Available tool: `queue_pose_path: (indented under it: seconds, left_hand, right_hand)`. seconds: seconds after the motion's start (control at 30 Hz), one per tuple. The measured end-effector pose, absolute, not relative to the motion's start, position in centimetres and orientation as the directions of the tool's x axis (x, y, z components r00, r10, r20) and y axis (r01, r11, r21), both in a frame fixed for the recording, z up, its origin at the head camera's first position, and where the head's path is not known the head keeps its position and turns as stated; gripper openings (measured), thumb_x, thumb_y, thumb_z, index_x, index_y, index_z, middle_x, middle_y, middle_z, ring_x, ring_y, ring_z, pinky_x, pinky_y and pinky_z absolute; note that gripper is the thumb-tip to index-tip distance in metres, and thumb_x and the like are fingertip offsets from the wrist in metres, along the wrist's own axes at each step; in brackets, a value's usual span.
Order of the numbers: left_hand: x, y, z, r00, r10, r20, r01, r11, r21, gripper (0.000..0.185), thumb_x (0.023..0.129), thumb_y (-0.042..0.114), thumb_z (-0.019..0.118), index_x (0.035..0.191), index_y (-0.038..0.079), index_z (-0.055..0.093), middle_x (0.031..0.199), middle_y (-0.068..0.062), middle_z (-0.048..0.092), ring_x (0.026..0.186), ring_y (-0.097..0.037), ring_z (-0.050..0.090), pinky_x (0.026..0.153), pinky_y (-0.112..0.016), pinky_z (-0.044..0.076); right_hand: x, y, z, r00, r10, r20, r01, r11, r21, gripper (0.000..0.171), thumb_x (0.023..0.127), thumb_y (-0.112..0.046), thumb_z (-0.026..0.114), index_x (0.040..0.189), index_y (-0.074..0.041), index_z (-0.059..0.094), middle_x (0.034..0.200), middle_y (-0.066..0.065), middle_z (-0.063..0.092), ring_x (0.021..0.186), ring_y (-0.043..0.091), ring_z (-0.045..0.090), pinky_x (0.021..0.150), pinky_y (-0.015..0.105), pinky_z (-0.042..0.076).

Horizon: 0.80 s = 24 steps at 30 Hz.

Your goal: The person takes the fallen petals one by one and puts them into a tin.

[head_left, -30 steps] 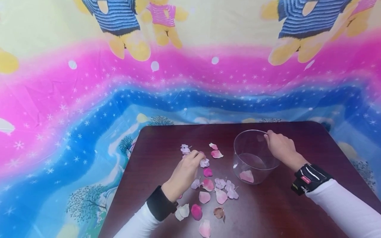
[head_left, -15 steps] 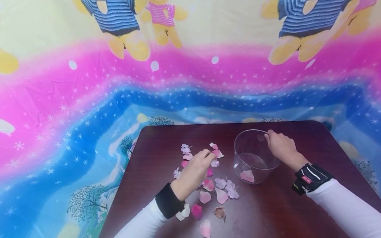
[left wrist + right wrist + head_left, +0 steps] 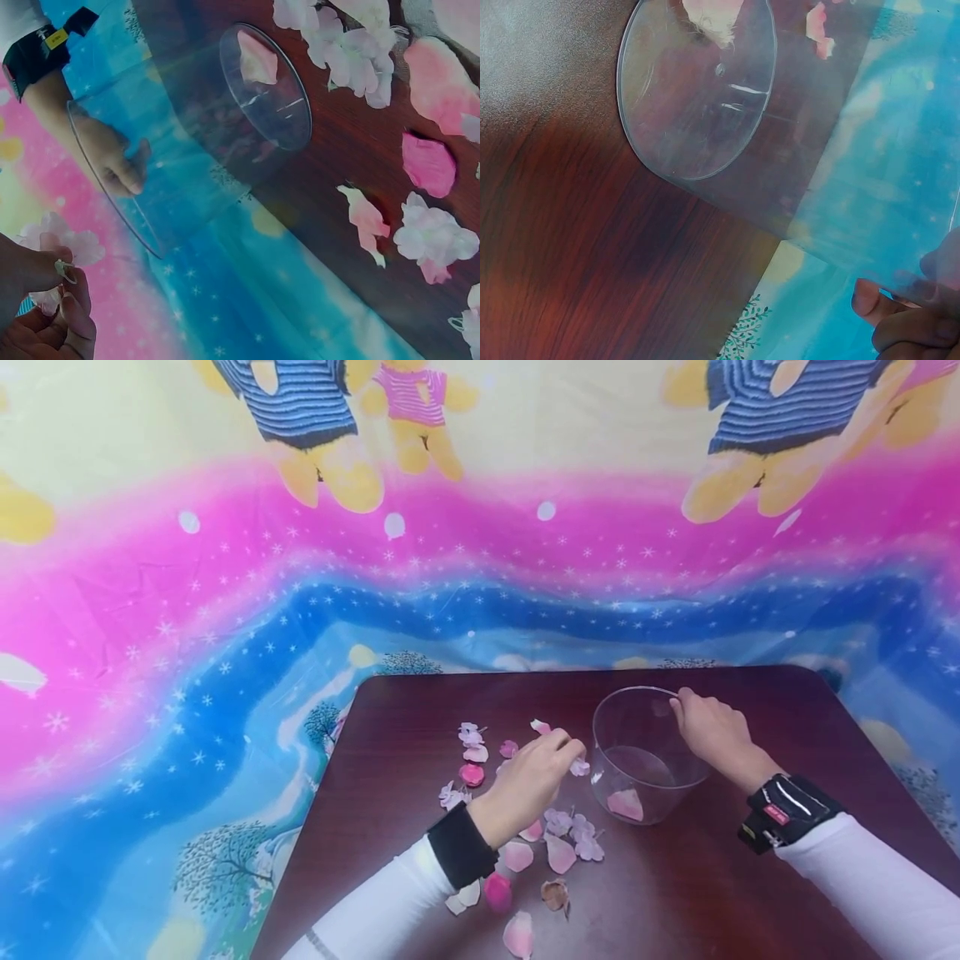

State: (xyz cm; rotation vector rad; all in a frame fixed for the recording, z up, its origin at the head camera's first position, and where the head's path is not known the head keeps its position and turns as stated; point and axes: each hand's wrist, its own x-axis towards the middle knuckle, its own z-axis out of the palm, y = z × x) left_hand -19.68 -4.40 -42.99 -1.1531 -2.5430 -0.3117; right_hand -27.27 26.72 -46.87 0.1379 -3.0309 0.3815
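**A:** From my screen, nearest to me are loose petals [image 3: 517,933] close to the near edge of the dark wooden table [image 3: 750,893]. On the right of them the wood is bare up to the right edge, so there is room to move there.

**B:** And the hands?

**A:** I see the left hand [image 3: 531,781] over the middle of the petal scatter, with the forearm coming in from the near-left. Its fingers are curled together and pinch a pale pink petal [image 3: 579,767]. In the left wrist view the fingertips [image 3: 71,311] press on that same pale petal [image 3: 75,244]. The petal is just beside the left wall of the clear bowl [image 3: 600,760], not above the rim.

**B:** Where does the bowl stand?

**A:** It stands upright on the table, right of the middle, well apart from the far edge and from the right edge. One pink petal inside [image 3: 624,804] lies on its bottom.

**B:** The right hand?

**A:** The right hand [image 3: 714,732] grips the far-right part of the rim, with the fingers bent over it. The right wrist view shows a thumb [image 3: 870,300] against the outside of the wall. Behind the table hangs a colourful cloth [image 3: 225,610].
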Motion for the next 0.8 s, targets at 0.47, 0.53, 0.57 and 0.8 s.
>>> queue_pose_path:
  seconds: [0.47,0.53,0.57,0.8]
  left_hand:
    - [-20.8,-0.5,-42.4,-0.604,0.717,0.349,0.77,0.638,0.023,0.033,0.086,0.008,0.078,0.116,0.015,0.063,0.102,0.0,0.063,0.092,-0.011,0.064,0.085,-0.017,0.054]
    - [-21.0,0.0,-42.3,-0.612,0.716,0.336,0.765,0.643,0.026,0.033,0.087,0.01,0.078,0.117,0.015,0.064,0.103,0.0,0.063,0.093,-0.011,0.065,0.085,-0.016,0.054]
    - [-21.2,0.2,-42.3,-0.617,0.715,0.33,0.763,0.646,0.026,0.033,0.087,0.01,0.078,0.117,0.015,0.065,0.103,0.0,0.064,0.093,-0.011,0.066,0.084,-0.016,0.054]
    - [-22.3,1.7,-42.0,-0.647,0.703,0.295,0.743,0.668,0.04,0.033,0.088,0.008,0.076,0.12,0.014,0.067,0.105,-0.001,0.065,0.095,-0.01,0.067,0.084,-0.013,0.055]
  right_hand:
    - [-27.2,26.8,-46.8,-0.992,-0.077,0.097,-0.098,0.966,-0.24,0.028,0.108,-0.024,0.041,0.093,-0.003,0.05,0.067,0.014,0.058,0.067,0.041,0.062,0.051,0.051,0.045]
    - [-27.2,26.8,-46.8,-0.993,-0.076,0.093,-0.097,0.966,-0.241,0.028,0.108,-0.024,0.04,0.093,-0.003,0.05,0.067,0.014,0.058,0.067,0.04,0.062,0.052,0.051,0.045]
    - [-27.2,26.7,-46.8,-0.993,-0.076,0.09,-0.096,0.965,-0.244,0.028,0.108,-0.024,0.04,0.093,-0.002,0.05,0.067,0.014,0.058,0.067,0.04,0.062,0.052,0.051,0.045]
    - [-27.3,26.7,-46.8,-0.994,-0.069,0.084,-0.088,0.965,-0.248,0.028,0.108,-0.025,0.04,0.095,-0.002,0.051,0.072,0.019,0.062,0.072,0.045,0.064,0.054,0.055,0.047]
